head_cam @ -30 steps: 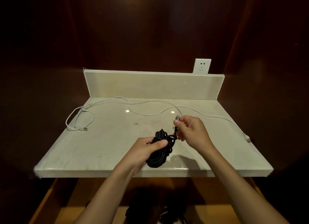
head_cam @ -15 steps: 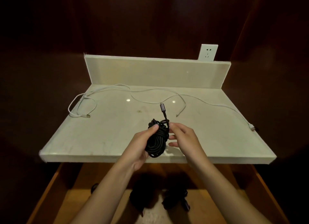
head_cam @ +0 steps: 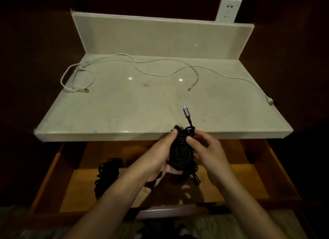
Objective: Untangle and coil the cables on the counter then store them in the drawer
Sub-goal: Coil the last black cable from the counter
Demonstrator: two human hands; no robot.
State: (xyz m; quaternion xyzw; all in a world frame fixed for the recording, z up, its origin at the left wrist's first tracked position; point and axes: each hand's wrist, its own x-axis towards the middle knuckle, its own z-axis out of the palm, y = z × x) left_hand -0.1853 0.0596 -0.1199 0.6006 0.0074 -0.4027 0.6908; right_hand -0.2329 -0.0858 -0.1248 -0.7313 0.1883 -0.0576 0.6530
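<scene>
A coiled black cable (head_cam: 181, 149) is held between both hands over the open wooden drawer (head_cam: 249, 181), just in front of the counter's edge. My left hand (head_cam: 158, 156) grips the coil from the left. My right hand (head_cam: 208, 151) holds its right side with thumb and fingers. A grey plug (head_cam: 186, 112) sticks up from the coil. White cables (head_cam: 160, 73) lie spread loose across the pale counter (head_cam: 124, 110). Another black coil (head_cam: 106, 174) lies in the drawer at the left, and one more black cable end (head_cam: 195, 179) shows below my hands.
A white wall socket (head_cam: 228, 10) sits above the counter's raised back panel (head_cam: 160, 37). Dark wooden walls close in both sides. The drawer's front rail (head_cam: 169, 212) runs across below my forearms.
Both hands have carried the black coil back off the counter to above the open drawer. My right hand has let go of the plug end and now holds the coil's side.
</scene>
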